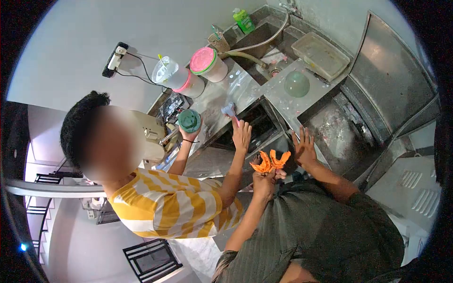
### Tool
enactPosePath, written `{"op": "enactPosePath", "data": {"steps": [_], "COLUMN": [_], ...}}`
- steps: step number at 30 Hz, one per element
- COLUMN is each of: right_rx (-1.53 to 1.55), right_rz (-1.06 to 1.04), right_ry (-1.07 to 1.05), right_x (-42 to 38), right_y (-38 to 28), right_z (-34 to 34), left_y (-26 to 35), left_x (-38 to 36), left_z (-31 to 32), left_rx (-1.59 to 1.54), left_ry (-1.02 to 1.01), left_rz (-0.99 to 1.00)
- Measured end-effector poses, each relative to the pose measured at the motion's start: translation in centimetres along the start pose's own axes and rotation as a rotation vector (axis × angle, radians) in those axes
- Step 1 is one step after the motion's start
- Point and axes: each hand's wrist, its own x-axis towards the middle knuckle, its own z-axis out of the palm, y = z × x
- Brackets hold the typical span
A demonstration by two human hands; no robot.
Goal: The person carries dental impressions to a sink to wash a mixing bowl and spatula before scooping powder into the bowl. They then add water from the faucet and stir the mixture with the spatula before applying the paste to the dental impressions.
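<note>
In the head view my left hand [265, 185] holds two orange U-shaped dental impressions [270, 162] close together in front of my dark shirt. Fingers spread, my right hand [305, 150] is at the metal counter edge [293, 111], beside the open sink-like basin. To my left a person in a yellow and white striped shirt [174, 203] holds a green mixing bowl [189, 121] in one hand. That person's other hand [241, 136] grips a pink-handled tool [228, 110] with a pale head over the counter.
On the counter sit a pink-lidded tub [204, 60], another white tub [171, 74], an upturned green bowl [297, 84] and a clear plastic tray [321, 55]. Green soap bottle [244, 20] and hose [278, 31] are by the sink. A raised metal lid [394, 75] stands at right.
</note>
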Motion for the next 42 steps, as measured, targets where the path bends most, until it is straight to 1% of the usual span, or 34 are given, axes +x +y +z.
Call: {"op": "enactPosePath", "data": {"steps": [2,4,7,8,10,12,13,17,20,22,23,25,26,28,30,32,33,36,40,42], "right_rx": [0.005,0.016,0.014,0.01,-0.027,-0.02,-0.008,-0.029,0.0,-0.017,-0.016,-0.034,-0.033,-0.06,-0.037,-0.014,-0.014,-0.042,-0.084,-0.053], "right_rz": [-0.01,-0.014,-0.018,-0.017,-0.027,-0.023,-0.02,-0.032,-0.032,0.0,-0.005,0.006,-0.002,0.002,-0.001,0.001,0.007,0.007,-0.003,0.002], "right_ry": [0.03,-0.031,-0.034,-0.032,0.061,0.09,0.116,0.124,0.136,-0.04,-0.038,-0.054,-0.057,-0.031,-0.07,-0.093,-0.068,-0.019,0.048,0.012], "right_x": [-0.1,-0.1,-0.2,-0.1,0.0,0.1,0.2,0.2,0.1,0.2,0.2,0.1,0.1,0.1,-0.2,0.2,0.1,0.3,0.1,0.2], "right_y": [0.2,0.1,0.0,0.2,0.2,0.2,0.2,0.3,0.2,-0.1,-0.1,-0.2,-0.2,-0.2,-0.3,-0.5,-0.4,-0.4,-0.3,-0.4], "right_z": [0.4,-0.6,-1.1,-0.6,0.8,1.9,2.2,2.8,1.6,0.0,-0.4,-0.6,-0.6,-0.5,-1.3,-1.5,-1.1,0.0,0.3,-0.1], "left_y": [0.0,0.4,0.6,0.7,1.2,1.5,1.3,1.5,1.7,2.1,1.9,1.5,1.1,0.6,-0.8,-1.4,-1.0,-0.9,-1.1,-1.1], "left_x": [0.1,0.1,0.3,0.4,0.3,0.3,0.4,0.3,0.3,0.4,0.6,1.1,1.5,2.1,2.4,2.6,2.5,2.2,2.0,1.9], "left_z": [-0.1,0.0,0.0,0.1,0.3,0.4,0.0,0.2,0.3,0.4,0.0,-0.9,-1.3,-1.8,-3.7,-4.7,-4.2,-4.4,-4.2,-4.5], "left_rx": [-0.069,-0.047,-0.051,-0.066,-0.086,-0.08,-0.079,-0.073,-0.131,-0.165,-0.165,-0.295,-0.297,-0.43,-0.443,-0.459,-0.418,-0.42,-0.438,-0.437], "left_ry": [0.04,0.045,0.073,0.079,0.081,0.119,0.094,0.1,0.118,0.173,0.177,0.28,0.288,0.477,0.502,0.482,0.545,0.515,0.525,0.506], "left_rz": [-0.002,0.0,0.02,0.053,0.087,0.07,0.062,0.077,0.127,0.106,0.111,0.053,0.055,0.035,0.041,0.033,0.025,0.014,0.072,0.074]}}
